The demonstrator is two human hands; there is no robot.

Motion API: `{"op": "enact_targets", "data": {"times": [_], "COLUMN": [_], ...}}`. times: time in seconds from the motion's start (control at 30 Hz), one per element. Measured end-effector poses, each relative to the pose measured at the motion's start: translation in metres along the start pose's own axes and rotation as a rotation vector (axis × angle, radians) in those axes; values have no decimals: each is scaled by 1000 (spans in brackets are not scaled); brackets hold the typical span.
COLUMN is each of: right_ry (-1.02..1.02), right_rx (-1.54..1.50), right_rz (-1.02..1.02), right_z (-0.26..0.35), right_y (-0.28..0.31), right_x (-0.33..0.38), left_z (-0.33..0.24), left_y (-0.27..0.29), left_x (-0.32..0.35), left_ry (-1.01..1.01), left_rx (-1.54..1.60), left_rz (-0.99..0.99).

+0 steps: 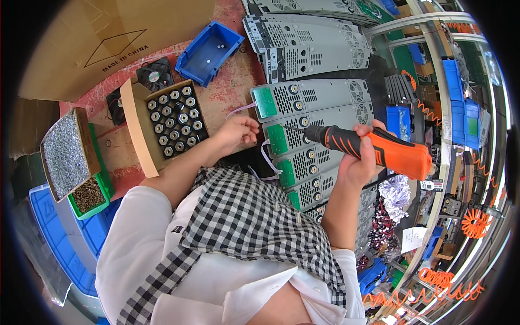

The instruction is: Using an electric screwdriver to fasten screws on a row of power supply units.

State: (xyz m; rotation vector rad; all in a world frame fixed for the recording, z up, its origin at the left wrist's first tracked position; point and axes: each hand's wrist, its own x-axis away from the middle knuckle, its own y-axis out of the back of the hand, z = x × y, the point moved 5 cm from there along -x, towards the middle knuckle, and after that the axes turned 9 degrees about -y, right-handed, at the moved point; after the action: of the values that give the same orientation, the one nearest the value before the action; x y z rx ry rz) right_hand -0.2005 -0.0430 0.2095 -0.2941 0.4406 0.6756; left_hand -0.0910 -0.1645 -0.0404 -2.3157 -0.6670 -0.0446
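Observation:
My right hand [362, 154] grips an orange and black cordless screwdriver [379, 147]. Its thin bit points left, its tip at the second green circuit board [277, 139] from the back; whether it touches a screw is too small to tell. My left hand [238, 134] is just left of that board, fingers curled together, with anything in them hidden. Several grey perforated metal panels [325, 97] lie side by side, each with a green board at its left end and round metal connectors [298, 105]. A pale cable [266, 151] loops from the boards.
Left stands a cardboard box of black-and-silver connectors [183, 130], beside a black fan [155, 75] and a blue bin [209, 52]. Farther left are a box of small silver screws [66, 154] and a green tray [89, 196]. More grey panels [311, 46] are stacked behind; shelving with orange coiled hoses [476, 223] stands right.

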Motion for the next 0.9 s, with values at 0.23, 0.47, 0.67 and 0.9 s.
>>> {"op": "enact_targets", "data": {"times": [0.23,0.47,0.67,0.9], "right_ry": [-99,-68,-72,-136], "right_rx": [-98,-102,-67,-130], "right_rz": [-97,-119,-169,-180], "right_z": [10,13,9,0], "right_y": [1,8,17,4], "right_x": [7,8,7,-1], "left_z": [-29,-37,-78,-81], "left_y": [-30,-8,80,36], "left_x": [-15,-10,27,9], "left_ry": [-12,-51,-249,-153], "left_rx": [199,194,270,172], "left_rz": [132,125,-127,-17]}}
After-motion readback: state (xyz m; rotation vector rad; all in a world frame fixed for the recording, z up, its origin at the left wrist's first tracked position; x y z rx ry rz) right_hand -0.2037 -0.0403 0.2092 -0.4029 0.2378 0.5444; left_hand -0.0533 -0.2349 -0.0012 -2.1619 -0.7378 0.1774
